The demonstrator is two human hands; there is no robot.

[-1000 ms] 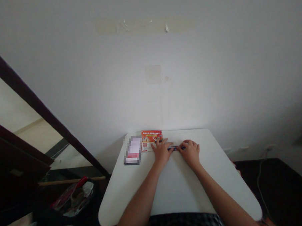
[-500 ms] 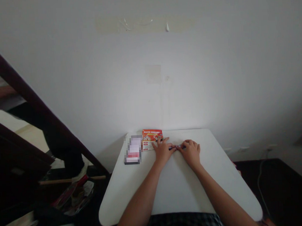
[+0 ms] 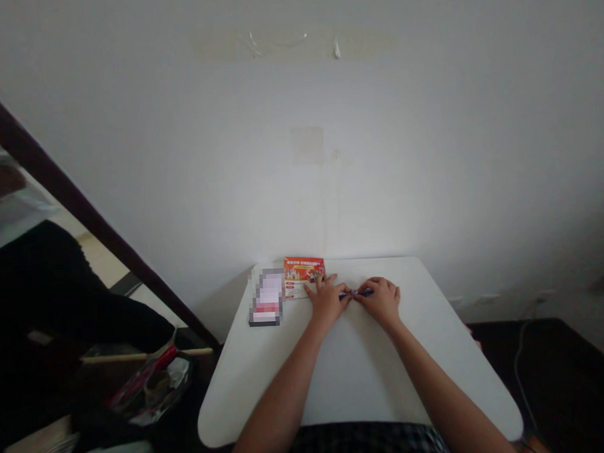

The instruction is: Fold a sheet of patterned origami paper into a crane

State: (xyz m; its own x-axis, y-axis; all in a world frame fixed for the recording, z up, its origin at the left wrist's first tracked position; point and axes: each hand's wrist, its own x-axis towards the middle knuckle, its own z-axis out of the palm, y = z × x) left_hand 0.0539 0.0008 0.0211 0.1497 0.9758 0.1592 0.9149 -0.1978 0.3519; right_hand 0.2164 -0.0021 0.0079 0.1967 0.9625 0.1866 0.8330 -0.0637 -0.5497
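Observation:
My left hand (image 3: 329,300) and my right hand (image 3: 382,299) meet over the far half of a white table (image 3: 358,371). Between their fingertips lies a slim dark-blue object (image 3: 355,293), pen-like and too small to make out fully. Thumb and forefinger of each hand pinch it, and the other fingers of my left hand are spread. Those spread fingers overlap the right edge of a red and white printed card (image 3: 304,270). Left of the card rests a phone (image 3: 266,298) with its screen blurred out.
A pale wall (image 3: 379,150) with tape marks stands right behind the table. On the left, a slanted dark frame (image 3: 96,209) borders a person in dark trousers (image 3: 59,284). Bags and loose items (image 3: 159,386) lie low on that side. A cable (image 3: 521,370) hangs at the right.
Both hands stay nearly in place, and more of the slim blue object shows between them. At the left, the other person has shifted, with a dark trouser leg now reaching farther across.

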